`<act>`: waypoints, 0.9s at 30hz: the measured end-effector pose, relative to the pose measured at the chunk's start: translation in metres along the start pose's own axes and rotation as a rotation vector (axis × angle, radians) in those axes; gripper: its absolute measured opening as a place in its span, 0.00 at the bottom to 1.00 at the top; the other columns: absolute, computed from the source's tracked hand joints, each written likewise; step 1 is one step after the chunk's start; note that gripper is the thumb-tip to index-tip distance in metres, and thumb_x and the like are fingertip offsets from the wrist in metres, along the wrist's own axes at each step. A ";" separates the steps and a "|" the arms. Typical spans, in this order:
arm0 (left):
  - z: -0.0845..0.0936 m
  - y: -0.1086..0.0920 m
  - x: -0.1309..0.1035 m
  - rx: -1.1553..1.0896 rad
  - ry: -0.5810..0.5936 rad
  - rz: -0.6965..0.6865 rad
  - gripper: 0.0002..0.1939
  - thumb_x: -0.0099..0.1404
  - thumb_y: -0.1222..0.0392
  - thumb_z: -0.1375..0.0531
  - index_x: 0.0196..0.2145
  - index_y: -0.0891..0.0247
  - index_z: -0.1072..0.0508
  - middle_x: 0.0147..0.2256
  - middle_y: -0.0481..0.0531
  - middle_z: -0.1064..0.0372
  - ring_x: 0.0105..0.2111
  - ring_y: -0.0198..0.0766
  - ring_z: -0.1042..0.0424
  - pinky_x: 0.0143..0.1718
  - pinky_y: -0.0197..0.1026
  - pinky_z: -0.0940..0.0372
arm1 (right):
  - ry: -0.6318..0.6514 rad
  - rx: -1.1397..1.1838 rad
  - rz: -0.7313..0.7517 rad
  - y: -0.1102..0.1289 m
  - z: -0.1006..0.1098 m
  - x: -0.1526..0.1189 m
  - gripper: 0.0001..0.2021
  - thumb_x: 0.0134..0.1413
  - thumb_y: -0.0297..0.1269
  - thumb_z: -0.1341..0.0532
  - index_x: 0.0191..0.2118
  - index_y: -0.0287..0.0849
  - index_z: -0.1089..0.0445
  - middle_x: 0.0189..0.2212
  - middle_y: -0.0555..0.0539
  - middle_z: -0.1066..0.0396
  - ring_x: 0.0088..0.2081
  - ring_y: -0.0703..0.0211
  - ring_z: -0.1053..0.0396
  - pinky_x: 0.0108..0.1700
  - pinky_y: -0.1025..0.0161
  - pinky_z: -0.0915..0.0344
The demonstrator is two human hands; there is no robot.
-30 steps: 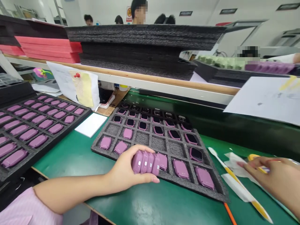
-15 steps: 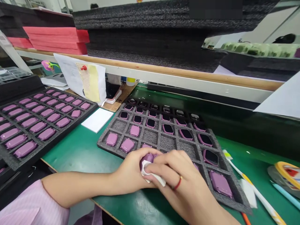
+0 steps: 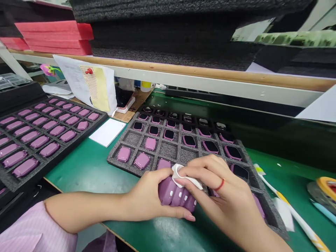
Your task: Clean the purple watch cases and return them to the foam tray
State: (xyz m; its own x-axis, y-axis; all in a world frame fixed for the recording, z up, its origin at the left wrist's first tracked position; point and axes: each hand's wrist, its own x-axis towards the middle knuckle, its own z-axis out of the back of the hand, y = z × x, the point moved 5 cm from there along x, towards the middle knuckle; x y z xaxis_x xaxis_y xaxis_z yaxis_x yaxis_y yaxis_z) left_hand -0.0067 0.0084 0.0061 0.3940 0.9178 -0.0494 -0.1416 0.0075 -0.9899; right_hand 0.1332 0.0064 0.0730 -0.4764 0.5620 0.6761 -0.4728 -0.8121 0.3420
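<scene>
A row of several purple watch cases (image 3: 175, 196), pressed side by side with small white marks along their edges, sits in the grip of my left hand (image 3: 143, 196). My right hand (image 3: 227, 196) pinches a folded white cloth (image 3: 193, 182) against the upper edge of those cases. Just beyond both hands lies a grey foam tray (image 3: 112, 161). Its compartments hold purple watch cases, some with their backs up and some with dark screens up, while a few pockets are bare. My right hand hides part of the tray's near right side.
Left of me, another foam tray (image 3: 48, 161) carries many purple cases. A white pad (image 3: 107, 132) lies between the trays. At the right are a toothbrush (image 3: 291, 213), a white scrap (image 3: 284, 214) and a roll of tape (image 3: 325, 189). A shelf edge (image 3: 183, 75) crosses above the bench.
My left hand has turned the watch cases so their marked edges now show. The right hand has moved right and slightly up with the cloth. The view has shifted slightly.
</scene>
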 end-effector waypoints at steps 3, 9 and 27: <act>0.003 -0.007 -0.001 -0.045 -0.015 -0.088 0.28 0.48 0.58 0.25 0.46 0.61 0.25 0.43 0.52 0.24 0.43 0.45 0.26 0.46 0.43 0.32 | 0.083 0.018 0.033 0.010 0.003 -0.001 0.06 0.63 0.27 0.39 0.39 0.47 0.29 0.31 0.51 0.27 0.32 0.61 0.32 0.35 0.60 0.37; 0.010 -0.009 0.001 -0.026 -0.056 -0.062 0.29 0.47 0.58 0.24 0.47 0.60 0.26 0.44 0.51 0.23 0.44 0.45 0.25 0.48 0.44 0.31 | 0.055 -0.036 0.005 0.001 0.002 -0.002 0.03 0.64 0.30 0.39 0.39 0.46 0.30 0.31 0.50 0.29 0.34 0.60 0.34 0.37 0.60 0.39; 0.009 -0.021 -0.007 0.091 -0.078 -0.148 0.30 0.47 0.54 0.23 0.46 0.59 0.27 0.44 0.50 0.23 0.43 0.43 0.25 0.48 0.43 0.30 | -0.091 -0.220 0.001 0.005 0.018 0.002 0.04 0.63 0.30 0.38 0.41 0.46 0.31 0.31 0.49 0.27 0.33 0.58 0.31 0.36 0.58 0.38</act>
State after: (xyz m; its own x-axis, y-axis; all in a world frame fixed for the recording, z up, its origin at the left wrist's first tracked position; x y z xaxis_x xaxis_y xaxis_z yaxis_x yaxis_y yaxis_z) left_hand -0.0143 0.0057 0.0281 0.3454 0.9320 0.1101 -0.1704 0.1776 -0.9692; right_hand 0.1434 0.0005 0.0880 -0.4125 0.5367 0.7360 -0.6276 -0.7531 0.1974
